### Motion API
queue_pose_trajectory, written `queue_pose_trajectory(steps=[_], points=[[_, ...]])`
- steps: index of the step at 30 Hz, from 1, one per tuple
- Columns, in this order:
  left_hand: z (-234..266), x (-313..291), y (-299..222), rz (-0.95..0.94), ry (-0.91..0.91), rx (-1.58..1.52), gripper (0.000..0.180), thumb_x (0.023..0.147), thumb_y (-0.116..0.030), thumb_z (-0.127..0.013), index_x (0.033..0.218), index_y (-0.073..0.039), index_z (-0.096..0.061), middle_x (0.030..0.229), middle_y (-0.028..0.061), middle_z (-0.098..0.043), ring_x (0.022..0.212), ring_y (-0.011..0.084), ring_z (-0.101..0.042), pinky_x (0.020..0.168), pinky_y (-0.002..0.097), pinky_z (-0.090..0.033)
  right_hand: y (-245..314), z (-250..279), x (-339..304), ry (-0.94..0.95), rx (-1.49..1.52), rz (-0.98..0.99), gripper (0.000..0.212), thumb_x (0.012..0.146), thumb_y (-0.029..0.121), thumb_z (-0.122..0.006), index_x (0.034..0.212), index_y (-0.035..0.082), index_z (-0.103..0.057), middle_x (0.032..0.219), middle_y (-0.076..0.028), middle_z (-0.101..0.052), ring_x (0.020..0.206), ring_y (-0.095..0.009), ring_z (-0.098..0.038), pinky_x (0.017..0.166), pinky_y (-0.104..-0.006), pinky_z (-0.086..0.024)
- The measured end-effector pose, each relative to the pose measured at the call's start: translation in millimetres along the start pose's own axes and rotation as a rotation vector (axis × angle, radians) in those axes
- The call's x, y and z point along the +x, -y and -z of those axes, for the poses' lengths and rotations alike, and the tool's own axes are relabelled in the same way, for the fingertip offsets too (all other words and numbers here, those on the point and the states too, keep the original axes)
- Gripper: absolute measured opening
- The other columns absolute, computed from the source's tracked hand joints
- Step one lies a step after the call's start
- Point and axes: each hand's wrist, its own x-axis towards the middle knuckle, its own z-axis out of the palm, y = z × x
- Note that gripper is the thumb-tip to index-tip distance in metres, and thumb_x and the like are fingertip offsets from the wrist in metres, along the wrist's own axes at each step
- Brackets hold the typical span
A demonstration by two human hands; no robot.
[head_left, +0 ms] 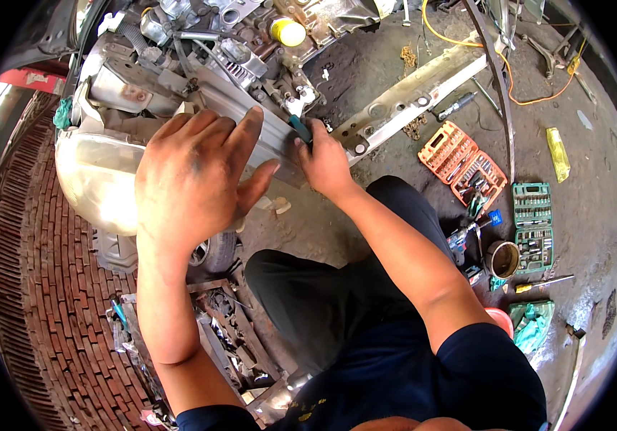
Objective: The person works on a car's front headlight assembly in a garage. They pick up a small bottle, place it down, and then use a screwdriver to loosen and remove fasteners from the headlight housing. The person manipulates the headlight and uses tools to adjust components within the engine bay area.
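Note:
My left hand [197, 172] is raised in front of the headlight [93, 172] and the grey metal rail beside the engine. Its thumb and index finger stand apart, with nothing seen between them; the other fingers are slightly bent. Farther in, my right hand [321, 159] is closed around a tool with a teal handle [299, 128]. The handle's end points at the metal parts on the engine [301, 97], and the working tip cannot be made out. A yellow round cap [288, 32] sits higher up on the engine.
A pale crossbeam [409, 100] runs away to the right. On the floor at the right lie an orange socket set [459, 161], a green socket set [533, 230], a round metal can [502, 258] and a yellow-handled screwdriver [531, 287]. Low left stands a crate of parts [233, 327].

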Motion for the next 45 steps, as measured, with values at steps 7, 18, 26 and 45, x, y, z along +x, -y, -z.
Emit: queue_pose_trajectory(steps=[7,18,26,45], points=[[0.7,0.3,-0.7,0.010,-0.010,-0.014,0.057,0.084,-0.038,-0.084,0.130,-0.005,-0.072,0.089,0.0091,-0.068,0.085,0.0292,-0.067,0.080,0.0422,-0.054,-2.6,10.1,11.7,0.225,0.516,-0.586,0.053,0.111,0.046,-0.055,0.106,-0.005,-0.069,0.079,-0.015,-0.069,0.068,-0.033,-0.066,0.069,-0.0463,-0.053],[-0.1,0.4,0.0,0.007,-0.013,-0.027,0.057,0.083,-0.036,-0.084,0.130,-0.005,-0.072,0.088,0.0100,-0.068,0.084,0.0303,-0.067,0.078,0.0428,-0.054,-7.2,6.8,5.5,0.124,0.219,-0.306,0.048,0.112,0.046,-0.054,0.102,0.001,-0.068,0.072,-0.014,-0.067,0.061,-0.031,-0.062,0.058,-0.0403,-0.048],[1.0,0.9,-0.9,0.018,-0.013,-0.027,0.057,0.083,-0.035,-0.084,0.129,-0.005,-0.072,0.089,0.0097,-0.068,0.085,0.0303,-0.067,0.080,0.0431,-0.054,-7.5,9.2,13.1,0.239,0.499,-0.622,0.056,0.110,0.053,-0.055,0.101,-0.001,-0.066,0.089,-0.028,-0.072,0.081,-0.040,-0.071,0.072,-0.0523,-0.056],[-0.9,-0.7,0.6,0.009,-0.035,-0.030,0.059,0.082,-0.035,-0.086,0.131,-0.006,-0.072,0.091,0.0108,-0.069,0.085,0.0309,-0.068,0.077,0.0435,-0.054,-21.4,10.5,23.5,0.266,0.600,-0.729,0.056,0.109,0.053,-0.057,0.106,-0.003,-0.061,0.077,-0.018,-0.070,0.071,-0.035,-0.067,0.074,-0.0512,-0.056]])
